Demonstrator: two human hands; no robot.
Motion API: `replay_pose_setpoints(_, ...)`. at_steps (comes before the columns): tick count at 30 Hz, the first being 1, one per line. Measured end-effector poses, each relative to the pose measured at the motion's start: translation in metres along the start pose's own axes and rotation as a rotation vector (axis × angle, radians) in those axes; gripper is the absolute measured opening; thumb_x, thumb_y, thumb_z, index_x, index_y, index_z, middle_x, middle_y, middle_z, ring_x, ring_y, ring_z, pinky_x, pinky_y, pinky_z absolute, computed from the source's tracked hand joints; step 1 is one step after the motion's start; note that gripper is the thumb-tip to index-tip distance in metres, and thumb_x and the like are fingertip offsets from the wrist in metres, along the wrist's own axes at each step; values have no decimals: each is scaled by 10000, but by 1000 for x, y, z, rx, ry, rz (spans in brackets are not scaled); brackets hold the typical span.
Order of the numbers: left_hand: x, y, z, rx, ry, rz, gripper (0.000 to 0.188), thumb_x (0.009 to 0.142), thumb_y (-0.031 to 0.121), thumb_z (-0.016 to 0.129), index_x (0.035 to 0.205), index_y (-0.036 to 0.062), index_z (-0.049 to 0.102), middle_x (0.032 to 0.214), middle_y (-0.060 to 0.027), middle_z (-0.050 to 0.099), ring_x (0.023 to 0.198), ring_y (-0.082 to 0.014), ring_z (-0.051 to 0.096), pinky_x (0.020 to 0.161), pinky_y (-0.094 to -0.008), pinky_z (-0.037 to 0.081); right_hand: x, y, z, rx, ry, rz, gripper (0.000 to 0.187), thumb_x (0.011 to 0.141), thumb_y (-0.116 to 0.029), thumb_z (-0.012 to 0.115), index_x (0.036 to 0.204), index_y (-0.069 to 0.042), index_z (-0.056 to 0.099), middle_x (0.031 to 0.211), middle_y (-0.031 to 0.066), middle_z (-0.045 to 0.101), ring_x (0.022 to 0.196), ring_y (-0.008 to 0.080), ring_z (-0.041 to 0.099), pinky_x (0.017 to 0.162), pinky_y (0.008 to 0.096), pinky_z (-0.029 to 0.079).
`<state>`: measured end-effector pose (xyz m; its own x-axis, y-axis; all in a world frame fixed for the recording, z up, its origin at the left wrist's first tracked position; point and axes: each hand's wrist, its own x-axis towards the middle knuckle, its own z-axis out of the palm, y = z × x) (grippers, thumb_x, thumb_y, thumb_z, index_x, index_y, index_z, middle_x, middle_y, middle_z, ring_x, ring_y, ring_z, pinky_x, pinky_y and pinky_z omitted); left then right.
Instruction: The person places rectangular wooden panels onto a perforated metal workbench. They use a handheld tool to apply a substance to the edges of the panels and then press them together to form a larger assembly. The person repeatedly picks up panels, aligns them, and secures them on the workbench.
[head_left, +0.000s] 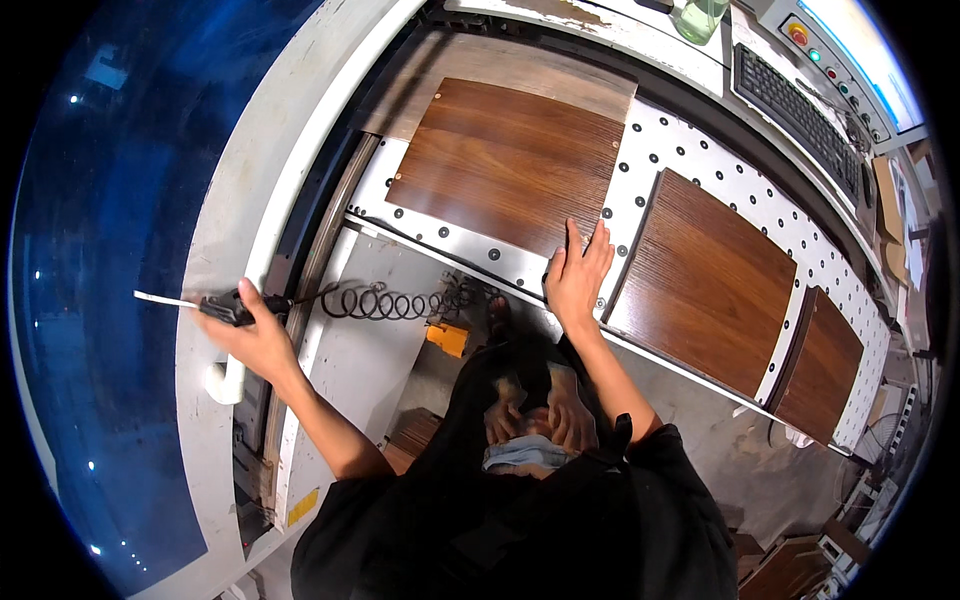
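My left hand [257, 345] is wrapped round a black air blow gun [228, 309] with a thin, pale nozzle pointing left. A black coiled hose [378, 302] runs from it toward my body. With fingers stretched out, my right hand [580, 275] rests at the near right corner of a dark brown wood-grain panel [510, 160]. That panel lies flat, and small round holes show near its edges. Beneath its far side is a paler wood-grain board [545, 73].
Right of my right hand, a second brown panel [705, 280] and a smaller stack [822, 365] lie on the white table with black studs [652, 140]. A blue machine cover [120, 250] curves along the left. A keyboard [800, 120] and control panel [835, 75] stand far right.
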<state>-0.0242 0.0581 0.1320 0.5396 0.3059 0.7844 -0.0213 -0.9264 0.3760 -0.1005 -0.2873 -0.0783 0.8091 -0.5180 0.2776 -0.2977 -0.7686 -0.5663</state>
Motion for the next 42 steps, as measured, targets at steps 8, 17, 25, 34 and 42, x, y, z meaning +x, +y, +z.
replay_pose_setpoints(8,-45,69,29,-640,-243,518,451,899,130,595,1328,-2,547,1311,-179,588,1195,-311,570,1053,-422,427,-1,1,4,-15,17,1,491,955,-134,523,1433,-26,493,1524,379,276,1446,529,239,1200,605,154)
replay_pose_setpoints(17,-102,10,234,-268,-957,269,706,935,297,673,1485,-50,397,1452,-287,438,1375,-444,376,1149,-501,314,-22,-7,-5,-10,-60,67,586,945,-174,557,1461,59,404,1533,403,266,1460,544,210,1213,601,129)
replay_pose_setpoints(25,-64,47,254,-73,-1051,246,732,941,562,581,1289,-82,595,1108,-347,666,1083,-490,636,952,-531,483,-11,-11,-27,443,-23,269,572,954,-163,607,1490,-59,436,1534,293,384,1452,379,331,1198,497,218)
replay_pose_setpoints(34,-92,43,246,-460,-1090,101,695,975,605,561,778,-59,619,684,-165,595,666,-240,529,675,-399,452,-38,8,-147,1588,138,673,519,942,-19,666,1437,-27,513,1310,68,640,1018,68,605,861,249,504)
replay_pose_setpoints(42,-196,216,179,-799,-1247,207,506,1004,467,602,1005,-34,672,837,-145,696,774,-206,613,744,-354,495,-156,90,-242,1373,504,735,532,901,-85,693,1403,-7,534,1137,104,721,965,151,707,817,271,593)
